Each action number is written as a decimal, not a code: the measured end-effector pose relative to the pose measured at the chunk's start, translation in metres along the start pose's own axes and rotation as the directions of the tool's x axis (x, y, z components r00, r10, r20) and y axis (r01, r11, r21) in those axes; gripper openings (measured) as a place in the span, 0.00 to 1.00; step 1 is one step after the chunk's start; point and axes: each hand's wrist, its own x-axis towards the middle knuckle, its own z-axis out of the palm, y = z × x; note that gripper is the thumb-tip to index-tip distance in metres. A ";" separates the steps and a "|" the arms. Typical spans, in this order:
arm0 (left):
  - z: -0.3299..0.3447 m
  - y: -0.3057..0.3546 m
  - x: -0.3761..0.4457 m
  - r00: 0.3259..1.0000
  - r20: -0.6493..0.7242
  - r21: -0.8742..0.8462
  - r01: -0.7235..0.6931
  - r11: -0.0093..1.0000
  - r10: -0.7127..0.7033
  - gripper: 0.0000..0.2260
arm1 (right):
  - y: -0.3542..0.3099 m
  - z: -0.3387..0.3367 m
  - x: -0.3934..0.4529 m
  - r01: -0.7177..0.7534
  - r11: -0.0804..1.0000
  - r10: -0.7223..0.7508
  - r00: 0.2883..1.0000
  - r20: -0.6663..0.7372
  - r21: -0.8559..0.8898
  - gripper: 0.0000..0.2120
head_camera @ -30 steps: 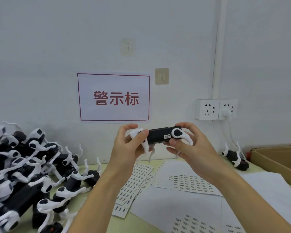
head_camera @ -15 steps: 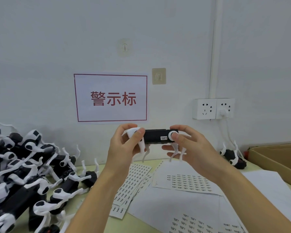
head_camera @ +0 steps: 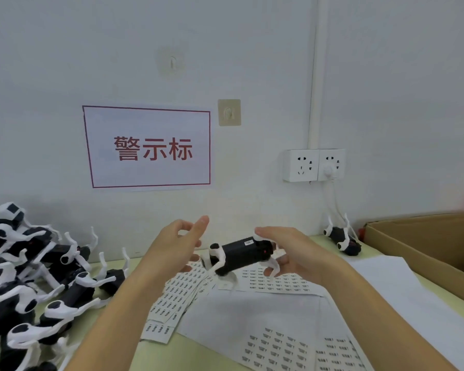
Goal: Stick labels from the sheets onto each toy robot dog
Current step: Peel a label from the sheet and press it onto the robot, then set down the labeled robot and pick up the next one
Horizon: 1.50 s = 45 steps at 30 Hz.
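A black toy robot dog with white legs hangs tilted above the label sheets, a small white label on its upper side. My right hand grips its right end. My left hand is off the dog, just to its left, fingers spread and empty. White label sheets lie on the table below the hands, with narrow label strips fanned out to their left. A pile of several black and white robot dogs fills the left side. One more robot dog lies by the wall at the right.
An open cardboard box stands at the right edge. Wall sockets with a plugged white cable sit above the single dog. A red-framed paper sign hangs on the wall. More sheets lie at the front.
My left hand has let go of the dog and opened. The dog has dropped lower and tilted, held by my right hand alone. The view has shifted.
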 end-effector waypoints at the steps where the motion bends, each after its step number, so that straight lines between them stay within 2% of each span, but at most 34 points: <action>1: -0.001 -0.002 0.001 1.000 -0.004 -0.003 0.013 1.000 -0.013 0.20 | 0.006 -0.007 0.001 -0.073 0.997 0.072 0.997 -0.030 -0.018 0.17; 3: -0.004 -0.003 0.003 0.999 -0.009 -0.034 0.035 0.999 -0.035 0.18 | 0.016 -0.025 0.002 -0.171 0.984 0.177 0.975 -0.133 0.055 0.18; 5: -0.005 -0.003 0.004 0.998 -0.008 -0.051 0.054 0.997 -0.055 0.17 | 0.022 -0.049 0.002 -0.132 0.954 0.209 0.937 -0.280 0.270 0.17; 7: -0.005 -0.003 0.004 0.998 -0.005 -0.050 0.065 0.997 -0.065 0.15 | 0.022 -0.076 0.001 0.102 0.862 0.166 0.869 -0.467 0.496 0.10; 9: -0.003 -0.003 0.003 0.997 0.004 -0.055 0.074 0.996 -0.074 0.14 | 0.017 -0.102 -0.004 0.441 0.642 0.138 0.738 -0.660 0.627 0.04; 10: -0.002 -0.003 0.003 0.997 0.009 -0.061 0.080 0.995 -0.080 0.14 | 0.013 -0.114 -0.009 0.569 0.534 0.143 0.668 -0.730 0.625 0.05; 11: -0.001 -0.003 0.002 0.996 0.014 -0.065 0.086 0.994 -0.086 0.13 | 0.010 -0.122 -0.015 0.637 0.482 0.146 0.618 -0.773 0.601 0.09; 12: -0.001 -0.004 0.001 0.996 0.019 -0.066 0.092 0.994 -0.091 0.13 | 0.007 -0.127 -0.020 0.649 0.494 0.142 0.596 -0.790 0.578 0.13; 15: -0.001 -0.003 -0.001 0.994 0.035 -0.046 0.101 0.994 -0.099 0.11 | 0.002 -0.121 -0.025 0.533 0.674 0.099 0.621 -0.777 0.512 0.12; 18: -0.003 -0.004 -0.002 0.994 0.027 -0.021 0.109 0.994 -0.108 0.08 | -0.001 -0.099 -0.018 0.393 0.820 0.038 0.688 -0.725 0.416 0.10; 22: -0.007 -0.014 0.001 0.993 -0.035 0.073 0.117 0.990 -0.115 0.05 | 0.005 -0.070 -0.004 0.244 0.937 -0.047 0.796 -0.603 0.249 0.12; 25: -0.012 -0.025 0.006 0.991 -0.087 0.156 0.118 0.981 -0.106 0.03 | 0.019 -0.049 0.005 0.147 0.989 -0.113 0.867 -0.485 0.033 0.13; 29: -0.022 -0.039 0.009 0.972 -0.226 0.376 0.145 0.915 -0.062 0.09 | 0.051 -0.018 0.019 0.051 0.971 -0.145 0.903 -0.404 -0.235 0.14; 31: -0.029 -0.046 0.007 0.950 -0.310 0.557 0.203 0.805 -0.025 0.14 | 0.074 -0.002 0.022 0.031 0.934 -0.169 0.916 -0.365 -0.356 0.15; 33: -0.035 -0.052 0.003 0.937 -0.348 0.696 0.275 0.663 -0.024 0.18 | 0.092 0.007 0.023 0.051 0.851 -0.240 0.923 -0.300 -0.523 0.15; 34: -0.037 -0.055 0.001 0.936 -0.347 0.734 0.305 0.607 -0.050 0.18 | 0.096 0.010 0.023 0.059 0.817 -0.262 0.924 -0.278 -0.574 0.15; 36: -0.036 -0.061 -0.002 0.933 -0.342 0.758 0.343 0.554 -0.111 0.17 | 0.097 0.011 0.024 0.064 0.799 -0.267 0.928 -0.258 -0.598 0.15; 38: -0.032 -0.062 -0.003 0.930 -0.351 0.750 0.348 0.562 -0.108 0.16 | 0.096 0.010 0.024 0.061 0.798 -0.272 0.924 -0.267 -0.599 0.16; 43: -0.034 -0.061 0.003 0.937 -0.349 0.701 0.275 0.658 -0.019 0.13 | 0.095 0.010 0.022 0.064 0.806 -0.278 0.918 -0.282 -0.588 0.17; 45: -0.035 -0.062 0.007 0.942 -0.337 0.644 0.222 0.732 0.010 0.12 | 0.095 0.010 0.023 0.062 0.807 -0.278 0.917 -0.285 -0.587 0.17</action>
